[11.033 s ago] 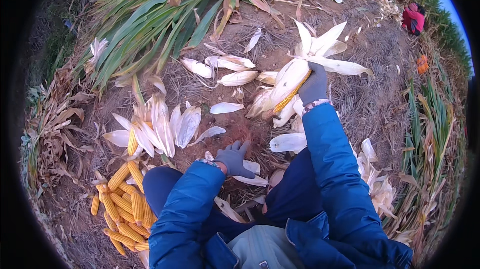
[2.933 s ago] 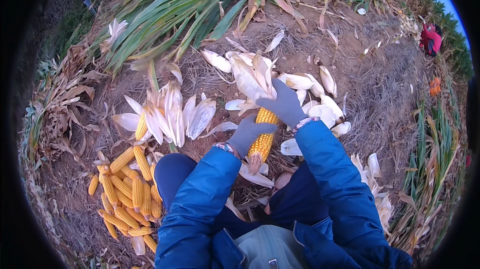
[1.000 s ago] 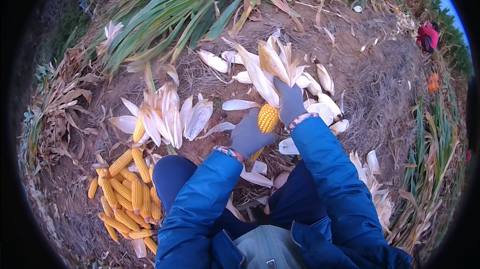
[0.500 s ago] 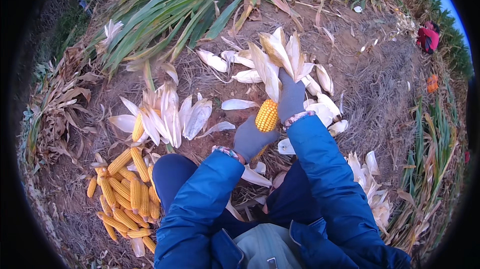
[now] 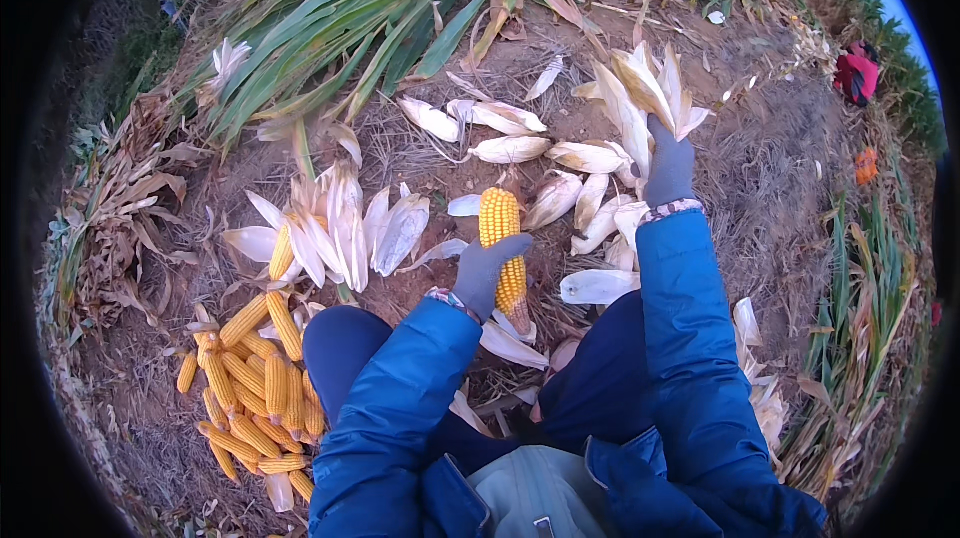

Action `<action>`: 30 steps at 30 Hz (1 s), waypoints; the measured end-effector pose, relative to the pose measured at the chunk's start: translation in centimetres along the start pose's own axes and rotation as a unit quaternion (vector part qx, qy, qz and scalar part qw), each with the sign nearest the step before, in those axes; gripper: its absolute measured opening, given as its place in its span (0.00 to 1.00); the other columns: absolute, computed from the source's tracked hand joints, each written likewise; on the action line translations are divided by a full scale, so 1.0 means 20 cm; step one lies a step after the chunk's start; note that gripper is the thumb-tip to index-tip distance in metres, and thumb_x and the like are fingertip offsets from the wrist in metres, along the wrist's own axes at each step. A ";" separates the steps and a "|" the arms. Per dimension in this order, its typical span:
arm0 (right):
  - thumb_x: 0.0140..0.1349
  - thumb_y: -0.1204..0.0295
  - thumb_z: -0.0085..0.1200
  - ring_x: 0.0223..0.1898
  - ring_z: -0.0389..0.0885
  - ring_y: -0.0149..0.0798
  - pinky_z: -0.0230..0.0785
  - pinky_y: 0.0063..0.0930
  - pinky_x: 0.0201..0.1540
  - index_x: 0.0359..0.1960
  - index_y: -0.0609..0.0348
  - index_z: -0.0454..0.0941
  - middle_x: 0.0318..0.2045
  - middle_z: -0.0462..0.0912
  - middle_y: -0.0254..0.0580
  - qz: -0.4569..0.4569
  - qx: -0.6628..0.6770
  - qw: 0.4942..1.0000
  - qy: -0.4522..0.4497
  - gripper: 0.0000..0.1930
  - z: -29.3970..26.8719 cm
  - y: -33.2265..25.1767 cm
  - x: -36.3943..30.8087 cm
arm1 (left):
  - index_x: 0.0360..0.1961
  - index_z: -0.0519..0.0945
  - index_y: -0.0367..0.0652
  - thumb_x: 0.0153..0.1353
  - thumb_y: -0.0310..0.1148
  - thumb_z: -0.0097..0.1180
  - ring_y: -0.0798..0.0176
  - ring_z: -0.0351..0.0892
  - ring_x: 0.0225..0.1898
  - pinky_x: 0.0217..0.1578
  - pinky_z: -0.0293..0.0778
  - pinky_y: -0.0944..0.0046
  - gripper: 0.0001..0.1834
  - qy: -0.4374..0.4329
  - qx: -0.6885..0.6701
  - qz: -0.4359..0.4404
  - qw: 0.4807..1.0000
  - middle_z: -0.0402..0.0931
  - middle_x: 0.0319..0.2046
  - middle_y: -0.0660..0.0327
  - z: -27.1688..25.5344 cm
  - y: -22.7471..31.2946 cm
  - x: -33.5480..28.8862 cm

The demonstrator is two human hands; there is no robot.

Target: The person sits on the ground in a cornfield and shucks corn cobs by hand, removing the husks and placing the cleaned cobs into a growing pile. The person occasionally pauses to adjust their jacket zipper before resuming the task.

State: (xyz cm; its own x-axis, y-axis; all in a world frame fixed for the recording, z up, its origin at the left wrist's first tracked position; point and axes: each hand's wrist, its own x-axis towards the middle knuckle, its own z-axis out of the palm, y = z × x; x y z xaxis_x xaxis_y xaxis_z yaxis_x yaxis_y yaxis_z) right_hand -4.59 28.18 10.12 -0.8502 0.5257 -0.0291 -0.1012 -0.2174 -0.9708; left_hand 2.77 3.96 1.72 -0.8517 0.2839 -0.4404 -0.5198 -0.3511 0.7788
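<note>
My left hand (image 5: 482,276), in a grey glove, is closed around a bare yellow corn cob (image 5: 502,228), held upright in front of my knees. Out to the right, my right hand (image 5: 669,170), gloved alike, grips a bunch of dry corn husk (image 5: 650,98) whose pale leaves flare up beyond the fingers. The cob and the husk are apart. Between and beyond the hands, several unhusked ears (image 5: 508,149) in pale husks lie on the soil, some just left of my right wrist.
At the lower left, husked cobs (image 5: 274,388) lie in a pile beside my left knee. Opened husks (image 5: 340,223) rest above it. Green stalks (image 5: 370,18) stretch across the far side; more stalks (image 5: 860,338) lie at the right. A person in red (image 5: 856,73) is far right.
The cob and husk have come apart. My right hand has moved right and away with the husk, while my left hand holds the cob, now more upright and slightly left.
</note>
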 end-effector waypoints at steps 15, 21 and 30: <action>0.41 0.46 0.66 0.67 0.55 0.55 0.56 0.41 0.65 0.68 0.56 0.52 0.67 0.53 0.55 0.404 -0.807 0.413 0.121 0.54 -2.80 -0.15 -1.02 | 0.47 0.68 0.39 0.56 0.43 0.60 0.58 0.77 0.27 0.27 0.78 0.61 0.24 0.040 -0.175 0.119 0.977 0.73 0.28 0.54 -0.08 0.29 -0.10; 0.56 0.55 0.55 0.40 0.79 0.49 0.70 0.39 0.45 0.37 0.58 0.80 0.37 0.81 0.50 0.062 -0.679 0.697 0.222 0.18 -2.38 0.03 -0.80 | 0.49 0.70 0.39 0.56 0.43 0.60 0.57 0.76 0.33 0.35 0.78 0.59 0.25 0.082 -0.215 0.176 0.957 0.72 0.34 0.53 -0.26 0.53 -0.25; 0.57 0.59 0.55 0.42 0.81 0.45 0.70 0.35 0.48 0.42 0.53 0.80 0.38 0.83 0.46 0.150 -0.557 0.802 -0.153 0.15 -1.43 0.71 -0.34 | 0.56 0.71 0.42 0.59 0.43 0.57 0.57 0.73 0.48 0.45 0.76 0.61 0.26 0.349 0.082 0.395 0.846 0.69 0.55 0.53 -1.27 0.63 -0.83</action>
State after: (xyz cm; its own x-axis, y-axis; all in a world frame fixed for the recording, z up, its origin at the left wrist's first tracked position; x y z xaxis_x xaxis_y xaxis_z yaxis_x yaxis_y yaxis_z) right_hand 14.52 45.12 -10.28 -0.8544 0.3233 -0.4069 0.5113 0.6631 -0.5467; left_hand 8.61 -27.85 7.51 -0.7911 -0.5968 0.1346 0.1975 -0.0409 0.9795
